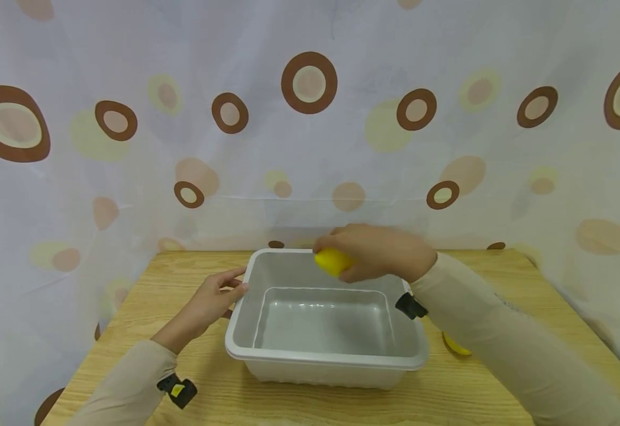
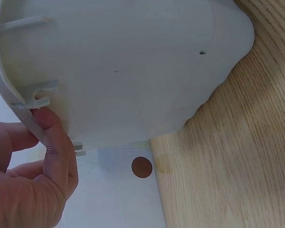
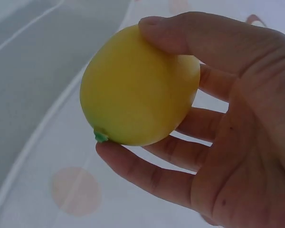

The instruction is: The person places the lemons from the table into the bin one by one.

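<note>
A grey plastic basin (image 1: pixel 326 357) stands on the wooden table, with its inside floor in sight in the head view. At its left rim, my left hand (image 1: pixel 211 300) grips the edge. The left wrist view shows the thumb and fingers (image 2: pixel 57 156) pinching that rim, beside the basin's outer wall (image 2: pixel 133 85). Over the far right part of the basin, my right hand (image 1: pixel 376 251) holds a yellow lemon (image 1: pixel 333 260). Seen from the right wrist, the lemon (image 3: pixel 137 90) has a small green stem end and sits between the thumb and curled fingers.
On the table (image 1: pixel 203 378), right of the basin, lies another yellow thing (image 1: pixel 455 345), mostly hidden by my right sleeve (image 1: pixel 496 325). A patterned curtain (image 1: pixel 310 148) hangs behind the table's back edge.
</note>
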`<state>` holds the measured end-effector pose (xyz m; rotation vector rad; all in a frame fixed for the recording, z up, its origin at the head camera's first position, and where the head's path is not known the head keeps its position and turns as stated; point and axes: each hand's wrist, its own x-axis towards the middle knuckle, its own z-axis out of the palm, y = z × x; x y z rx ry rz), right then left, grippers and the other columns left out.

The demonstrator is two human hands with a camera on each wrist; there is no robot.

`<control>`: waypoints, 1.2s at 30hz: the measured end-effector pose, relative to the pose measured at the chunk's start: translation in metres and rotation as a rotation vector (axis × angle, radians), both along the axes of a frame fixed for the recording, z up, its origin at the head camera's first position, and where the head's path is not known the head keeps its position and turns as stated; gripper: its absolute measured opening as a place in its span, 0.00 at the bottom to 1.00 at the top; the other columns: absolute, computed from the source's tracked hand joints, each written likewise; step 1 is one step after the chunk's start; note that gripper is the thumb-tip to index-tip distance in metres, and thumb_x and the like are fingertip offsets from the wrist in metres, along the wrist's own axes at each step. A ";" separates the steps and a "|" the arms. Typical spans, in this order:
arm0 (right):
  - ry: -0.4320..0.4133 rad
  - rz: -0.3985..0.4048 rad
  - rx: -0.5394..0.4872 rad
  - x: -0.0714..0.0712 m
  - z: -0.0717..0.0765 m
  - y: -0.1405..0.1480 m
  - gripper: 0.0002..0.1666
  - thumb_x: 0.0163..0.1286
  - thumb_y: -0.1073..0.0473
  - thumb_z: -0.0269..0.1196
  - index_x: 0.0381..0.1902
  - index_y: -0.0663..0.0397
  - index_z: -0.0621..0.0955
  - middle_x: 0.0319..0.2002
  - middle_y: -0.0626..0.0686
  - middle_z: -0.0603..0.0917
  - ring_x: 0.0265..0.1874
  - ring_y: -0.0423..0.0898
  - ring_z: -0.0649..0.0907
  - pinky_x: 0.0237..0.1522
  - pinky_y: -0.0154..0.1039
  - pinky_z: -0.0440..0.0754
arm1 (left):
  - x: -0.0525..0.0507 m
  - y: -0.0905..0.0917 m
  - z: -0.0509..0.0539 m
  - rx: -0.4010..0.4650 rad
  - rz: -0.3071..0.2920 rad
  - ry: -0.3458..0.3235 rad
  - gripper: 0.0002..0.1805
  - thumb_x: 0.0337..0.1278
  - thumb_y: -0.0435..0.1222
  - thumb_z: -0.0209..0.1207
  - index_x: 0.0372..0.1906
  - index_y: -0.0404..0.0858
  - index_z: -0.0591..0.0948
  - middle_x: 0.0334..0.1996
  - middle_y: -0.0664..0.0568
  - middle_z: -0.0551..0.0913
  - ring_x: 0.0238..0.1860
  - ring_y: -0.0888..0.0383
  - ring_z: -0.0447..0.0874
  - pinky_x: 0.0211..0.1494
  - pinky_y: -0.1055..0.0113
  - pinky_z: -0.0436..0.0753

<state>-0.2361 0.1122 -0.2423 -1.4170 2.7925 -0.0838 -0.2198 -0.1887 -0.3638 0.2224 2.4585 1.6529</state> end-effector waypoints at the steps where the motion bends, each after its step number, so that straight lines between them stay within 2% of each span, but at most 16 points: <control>1: -0.003 -0.001 0.019 -0.004 -0.004 -0.003 0.25 0.56 0.63 0.68 0.53 0.50 0.78 0.42 0.50 0.82 0.38 0.48 0.78 0.46 0.43 0.78 | 0.000 0.000 0.000 0.001 -0.001 0.000 0.29 0.70 0.34 0.51 0.71 0.31 0.61 0.51 0.34 0.75 0.44 0.50 0.83 0.35 0.58 0.87; 6: -0.041 -0.024 0.103 -0.019 -0.024 -0.015 0.23 0.56 0.60 0.69 0.51 0.47 0.79 0.41 0.48 0.82 0.39 0.48 0.78 0.48 0.41 0.77 | 0.001 0.002 0.001 0.007 -0.014 0.008 0.29 0.70 0.35 0.52 0.71 0.31 0.60 0.51 0.34 0.75 0.44 0.50 0.83 0.34 0.58 0.87; 11: -0.147 -0.097 0.166 -0.031 -0.039 -0.024 0.23 0.56 0.59 0.68 0.51 0.47 0.77 0.40 0.47 0.80 0.38 0.49 0.76 0.45 0.41 0.76 | 0.001 0.001 0.000 0.004 -0.025 0.017 0.29 0.71 0.35 0.51 0.71 0.30 0.60 0.51 0.34 0.75 0.44 0.50 0.83 0.34 0.58 0.87; 17: -0.274 -0.195 0.248 -0.043 -0.065 -0.029 0.19 0.59 0.60 0.66 0.48 0.46 0.76 0.37 0.46 0.77 0.37 0.47 0.74 0.42 0.40 0.73 | 0.002 0.001 -0.002 -0.001 -0.009 0.003 0.29 0.71 0.34 0.51 0.71 0.31 0.60 0.51 0.34 0.75 0.45 0.50 0.83 0.35 0.57 0.87; 22: -0.299 -0.244 0.294 -0.043 -0.078 -0.030 0.17 0.59 0.61 0.67 0.46 0.48 0.77 0.35 0.46 0.75 0.36 0.46 0.73 0.40 0.39 0.73 | 0.002 0.000 0.000 -0.013 -0.005 -0.001 0.28 0.71 0.34 0.50 0.72 0.31 0.60 0.51 0.34 0.75 0.46 0.49 0.83 0.34 0.57 0.87; 27: -0.320 -0.301 0.334 -0.042 -0.089 -0.028 0.20 0.58 0.61 0.66 0.49 0.46 0.77 0.40 0.45 0.76 0.39 0.47 0.73 0.42 0.41 0.73 | 0.002 0.000 0.000 -0.016 -0.006 -0.005 0.28 0.71 0.34 0.50 0.72 0.32 0.60 0.51 0.34 0.75 0.46 0.48 0.83 0.33 0.57 0.87; 36: -0.370 -0.304 0.284 -0.043 -0.105 -0.024 0.14 0.58 0.63 0.66 0.42 0.47 0.77 0.32 0.46 0.73 0.34 0.46 0.72 0.37 0.38 0.71 | 0.001 0.000 0.001 -0.017 -0.020 0.000 0.29 0.71 0.35 0.50 0.72 0.31 0.59 0.51 0.35 0.75 0.45 0.49 0.83 0.33 0.57 0.87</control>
